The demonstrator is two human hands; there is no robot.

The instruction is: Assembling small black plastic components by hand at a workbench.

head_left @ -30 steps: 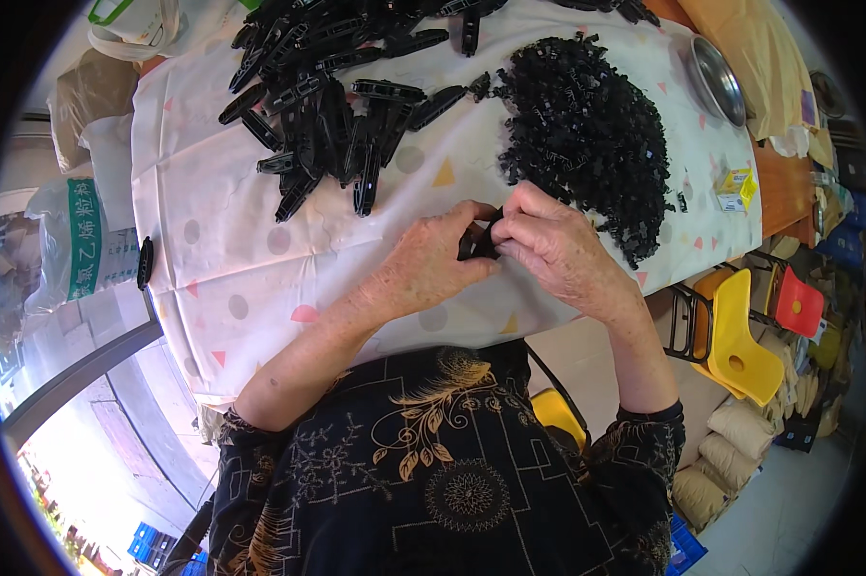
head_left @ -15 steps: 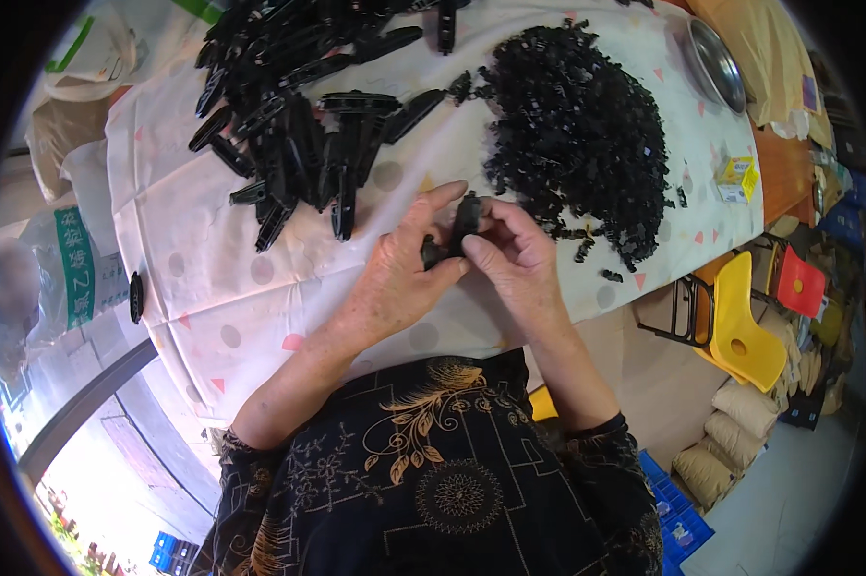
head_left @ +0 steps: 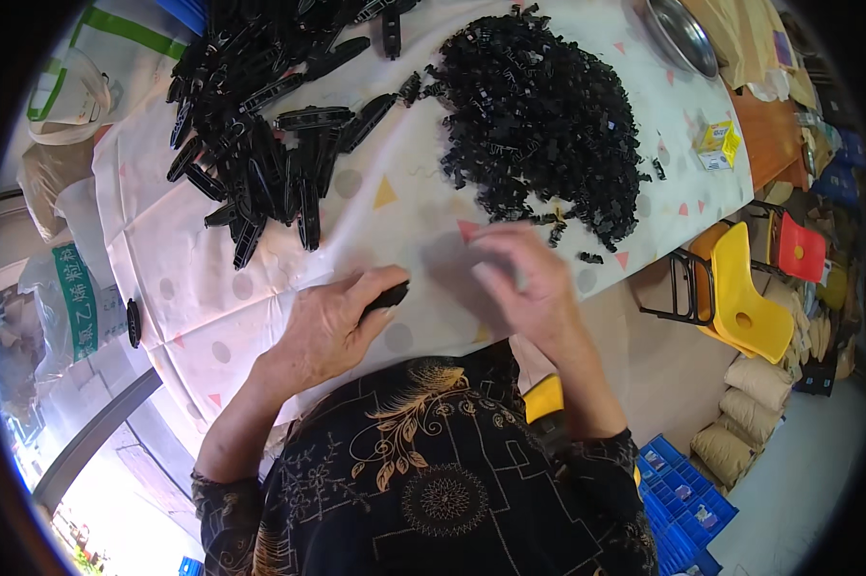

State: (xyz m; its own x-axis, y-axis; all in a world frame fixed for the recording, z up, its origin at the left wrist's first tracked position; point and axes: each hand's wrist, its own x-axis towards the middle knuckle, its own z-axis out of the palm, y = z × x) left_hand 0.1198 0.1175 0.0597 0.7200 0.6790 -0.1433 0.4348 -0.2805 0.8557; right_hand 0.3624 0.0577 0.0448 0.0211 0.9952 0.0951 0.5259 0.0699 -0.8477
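Note:
My left hand (head_left: 325, 324) is closed round a dark elongated plastic piece (head_left: 388, 298), whose end juts out past my fingers near the table's front edge. Most of that piece is hidden by the hand. To its right, my right hand (head_left: 539, 290) hovers over the cloth, smeared by motion; thumb and fingers are apart and nothing shows between them. Beyond my left hand lies a heap of long black plastic parts (head_left: 284, 163). A broad mound of small black clip-like pieces (head_left: 543, 130) spreads beyond my right hand, with a few strays at its edge.
A patterned white cloth (head_left: 260, 317) covers the table. One long black part (head_left: 133, 324) rests at the left edge. At the far right are a metal bowl (head_left: 683, 36) and a small yellow box (head_left: 718, 146). Yellow chairs (head_left: 750, 298) and blue crates (head_left: 678, 494) stand to the right.
My hands have separated: the left moved left and nearer me, keeping a dark piece, while the right came away from it. The view has shifted slightly, so the heaps sit farther left.

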